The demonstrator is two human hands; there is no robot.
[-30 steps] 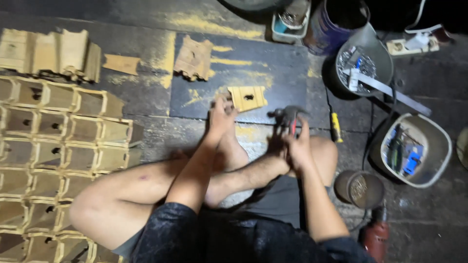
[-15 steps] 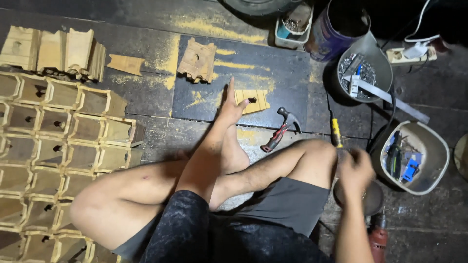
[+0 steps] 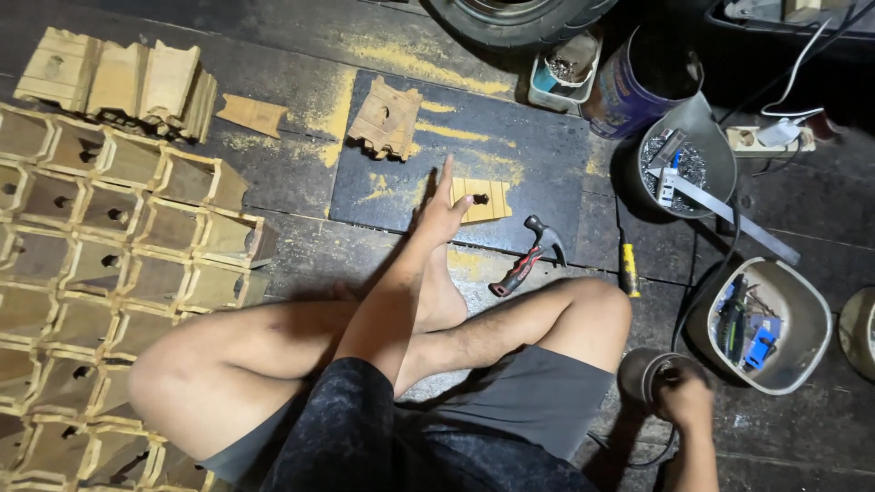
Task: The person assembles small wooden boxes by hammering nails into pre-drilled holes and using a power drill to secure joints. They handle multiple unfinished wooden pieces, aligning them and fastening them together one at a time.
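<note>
Sitting cross-legged on the floor point(image 3: 301, 246), person at work among wooden parts. Far left: rows of small open wooden boxes point(image 3: 100, 264), packed side by side; a loose stack of the same point(image 3: 118, 77) above them.

Left hand point(image 3: 444, 211) reaches forward over the shin, arm straight, index finger extended, the other fingers loosely spread and pressing the small slatted wooden piece point(image 3: 480, 198) on the dark board point(image 3: 383, 173). Grip not closed; a flat hold.

Judgement: keep that piece pinned flat and square, fingertips clear of its hole.

Claw hammer point(image 3: 529, 257) lies free, just right of the piece.

Right hand point(image 3: 685, 401), low beside the knee, fingers curled into a dark round tin point(image 3: 649, 374); contents not visible.
</note>
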